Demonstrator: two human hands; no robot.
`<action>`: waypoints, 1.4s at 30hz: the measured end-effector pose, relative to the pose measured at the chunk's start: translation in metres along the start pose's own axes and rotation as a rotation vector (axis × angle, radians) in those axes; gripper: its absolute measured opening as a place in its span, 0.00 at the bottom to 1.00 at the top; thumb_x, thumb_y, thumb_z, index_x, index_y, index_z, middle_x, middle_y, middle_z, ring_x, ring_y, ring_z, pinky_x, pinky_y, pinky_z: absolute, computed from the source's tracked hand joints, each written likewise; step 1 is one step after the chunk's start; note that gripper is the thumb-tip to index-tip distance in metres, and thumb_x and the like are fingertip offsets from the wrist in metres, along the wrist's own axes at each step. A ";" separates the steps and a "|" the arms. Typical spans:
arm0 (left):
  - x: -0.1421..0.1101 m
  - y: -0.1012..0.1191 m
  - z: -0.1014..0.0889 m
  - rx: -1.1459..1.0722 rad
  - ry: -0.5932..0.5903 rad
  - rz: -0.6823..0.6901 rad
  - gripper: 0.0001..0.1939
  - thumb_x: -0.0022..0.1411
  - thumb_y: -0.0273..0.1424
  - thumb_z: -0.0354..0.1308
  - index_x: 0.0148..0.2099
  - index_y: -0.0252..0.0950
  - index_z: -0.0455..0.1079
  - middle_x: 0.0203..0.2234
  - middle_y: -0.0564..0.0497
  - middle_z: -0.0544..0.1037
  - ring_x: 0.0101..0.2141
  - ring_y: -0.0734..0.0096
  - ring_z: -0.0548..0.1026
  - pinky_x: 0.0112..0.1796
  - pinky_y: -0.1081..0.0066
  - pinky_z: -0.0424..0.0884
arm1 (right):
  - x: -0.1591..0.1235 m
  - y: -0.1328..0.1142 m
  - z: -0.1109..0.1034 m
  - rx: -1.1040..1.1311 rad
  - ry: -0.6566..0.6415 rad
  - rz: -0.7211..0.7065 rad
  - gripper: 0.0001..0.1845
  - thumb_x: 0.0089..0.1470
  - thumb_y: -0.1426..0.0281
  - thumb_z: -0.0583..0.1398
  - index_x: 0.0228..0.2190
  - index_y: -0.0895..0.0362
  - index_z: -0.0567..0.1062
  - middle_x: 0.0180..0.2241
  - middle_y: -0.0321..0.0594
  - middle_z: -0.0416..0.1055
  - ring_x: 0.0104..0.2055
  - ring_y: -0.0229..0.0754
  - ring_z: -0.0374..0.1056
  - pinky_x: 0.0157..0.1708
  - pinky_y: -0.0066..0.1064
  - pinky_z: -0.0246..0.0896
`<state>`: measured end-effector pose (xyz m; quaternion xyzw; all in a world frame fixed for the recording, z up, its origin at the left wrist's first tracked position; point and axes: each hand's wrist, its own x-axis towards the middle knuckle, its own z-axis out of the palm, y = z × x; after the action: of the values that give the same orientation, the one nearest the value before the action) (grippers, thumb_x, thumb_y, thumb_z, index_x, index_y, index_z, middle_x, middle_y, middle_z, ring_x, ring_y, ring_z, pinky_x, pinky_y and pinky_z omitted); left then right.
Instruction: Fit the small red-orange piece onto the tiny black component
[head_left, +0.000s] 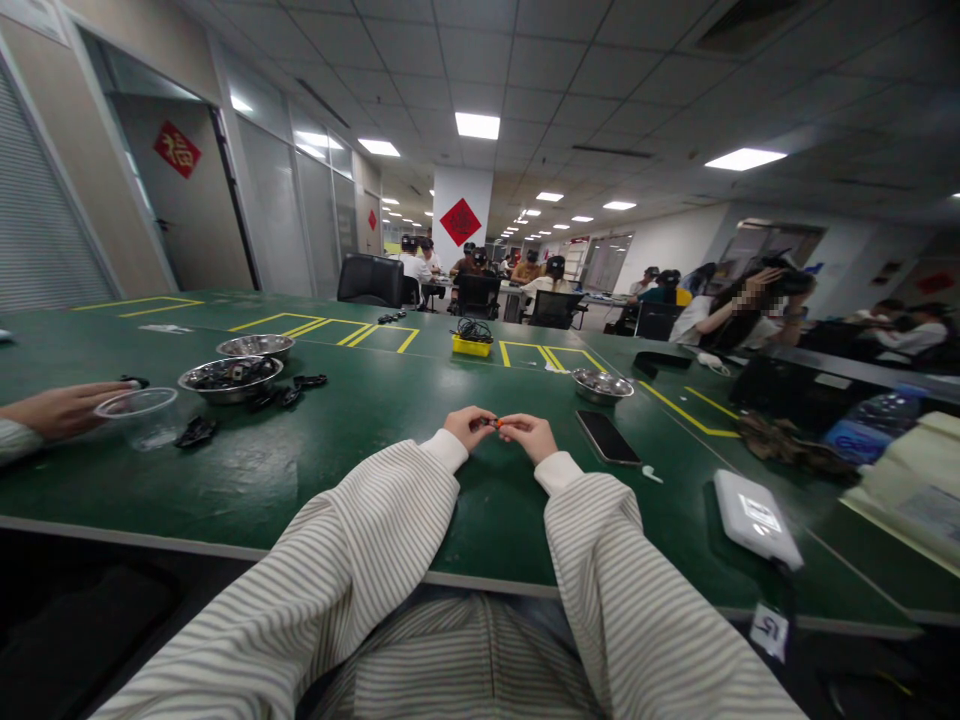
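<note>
My left hand [468,427] and my right hand [529,436] meet above the green table, fingertips pinched together. Between them is a small dark piece with an orange tip [496,423], too small to name; both hands appear to grip it. Just right of my right hand lies a black phone [607,437], with a white earbud [652,474] beside its lower corner. Beyond it stands a steel bowl [602,387] whose contents I cannot make out.
On the left are steel bowls [230,380], one holding dark parts, loose black parts [196,432] and a clear plastic cup [142,415] by another person's hand [64,408]. A yellow tray with black cables [472,345] stands ahead. A white power bank [757,520] lies right.
</note>
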<state>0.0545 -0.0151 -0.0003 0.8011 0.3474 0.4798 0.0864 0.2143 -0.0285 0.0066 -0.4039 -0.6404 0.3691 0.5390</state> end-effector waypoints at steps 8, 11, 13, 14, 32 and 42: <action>0.000 0.000 -0.001 0.011 -0.009 0.010 0.08 0.48 0.27 0.56 0.34 0.32 0.70 0.24 0.51 0.73 0.22 0.82 0.67 0.27 0.79 0.67 | -0.002 -0.002 0.003 -0.009 0.012 0.003 0.14 0.31 0.65 0.63 0.23 0.62 0.76 0.19 0.42 0.73 0.22 0.40 0.68 0.25 0.31 0.65; -0.001 0.000 -0.003 0.028 -0.040 0.012 0.11 0.49 0.27 0.55 0.38 0.33 0.69 0.25 0.52 0.73 0.22 0.81 0.67 0.28 0.79 0.67 | -0.002 -0.001 0.003 -0.042 0.022 0.003 0.14 0.31 0.65 0.63 0.23 0.62 0.76 0.20 0.42 0.73 0.22 0.40 0.68 0.23 0.30 0.64; -0.001 0.002 -0.003 0.035 -0.070 0.023 0.13 0.49 0.27 0.55 0.41 0.34 0.68 0.26 0.53 0.73 0.23 0.82 0.68 0.28 0.79 0.67 | -0.002 0.000 0.002 -0.067 0.022 0.010 0.13 0.32 0.65 0.63 0.23 0.62 0.75 0.19 0.42 0.72 0.22 0.41 0.68 0.21 0.29 0.63; -0.001 0.002 -0.004 0.055 -0.097 0.025 0.13 0.50 0.28 0.55 0.41 0.36 0.68 0.27 0.53 0.73 0.23 0.82 0.68 0.29 0.79 0.67 | -0.002 0.001 0.001 -0.079 0.019 0.015 0.13 0.32 0.65 0.63 0.23 0.62 0.75 0.19 0.42 0.72 0.22 0.41 0.68 0.20 0.28 0.62; -0.006 -0.075 -0.131 0.840 -0.084 -0.909 0.11 0.53 0.25 0.47 0.36 0.30 0.69 0.37 0.35 0.65 0.42 0.50 0.63 0.36 0.56 0.61 | -0.001 0.005 -0.002 -0.138 -0.088 0.111 0.15 0.39 0.73 0.56 0.33 0.62 0.73 0.22 0.40 0.72 0.18 0.31 0.64 0.15 0.21 0.56; 0.008 -0.026 -0.030 0.562 -0.277 -0.332 0.12 0.54 0.31 0.48 0.40 0.38 0.69 0.36 0.48 0.70 0.38 0.69 0.66 0.39 0.72 0.62 | -0.001 0.005 -0.001 -0.145 -0.084 0.149 0.12 0.38 0.76 0.56 0.30 0.62 0.73 0.19 0.38 0.71 0.16 0.30 0.63 0.13 0.20 0.55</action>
<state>0.0199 0.0033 0.0088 0.7836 0.5763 0.2316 -0.0145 0.2155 -0.0274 0.0018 -0.4723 -0.6556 0.3776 0.4522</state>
